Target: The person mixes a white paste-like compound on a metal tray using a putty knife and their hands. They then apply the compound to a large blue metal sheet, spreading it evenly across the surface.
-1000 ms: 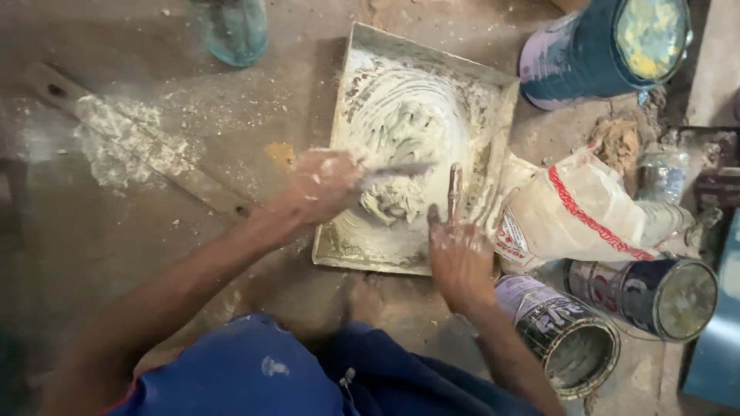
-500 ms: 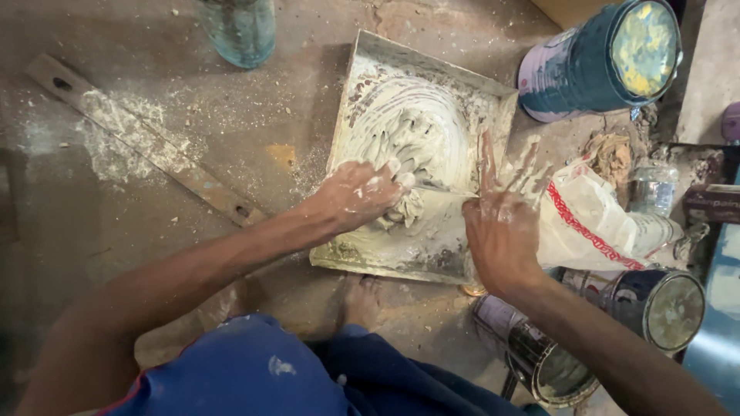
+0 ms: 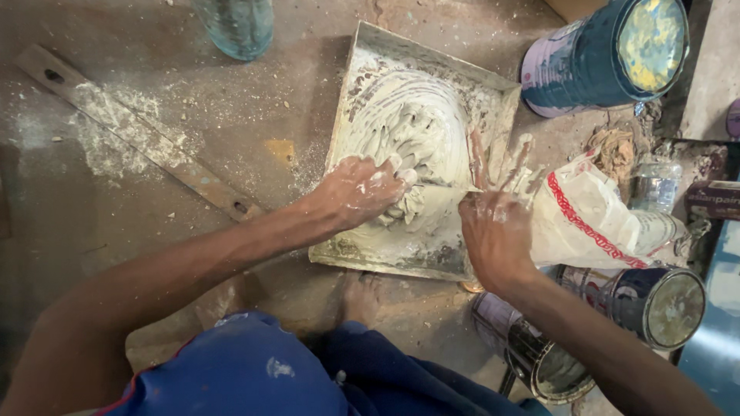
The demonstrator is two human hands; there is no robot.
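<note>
Since half a second ago the left hand [image 3: 361, 189] has slid a little lower over the pale paste [image 3: 408, 131], and the right hand [image 3: 493, 231] has come down toward the near right corner of the tray [image 3: 432, 52]. The left hand is clenched around a thin scraper blade [image 3: 439, 187], knuckles pressed into the paste heaped in the square metal tray on the floor. The right hand is open, fingers [image 3: 476, 158] spread and smeared, touching the blade's far end and the tray's right rim [image 3: 505, 115], just beside a white sack [image 3: 593, 223].
</note>
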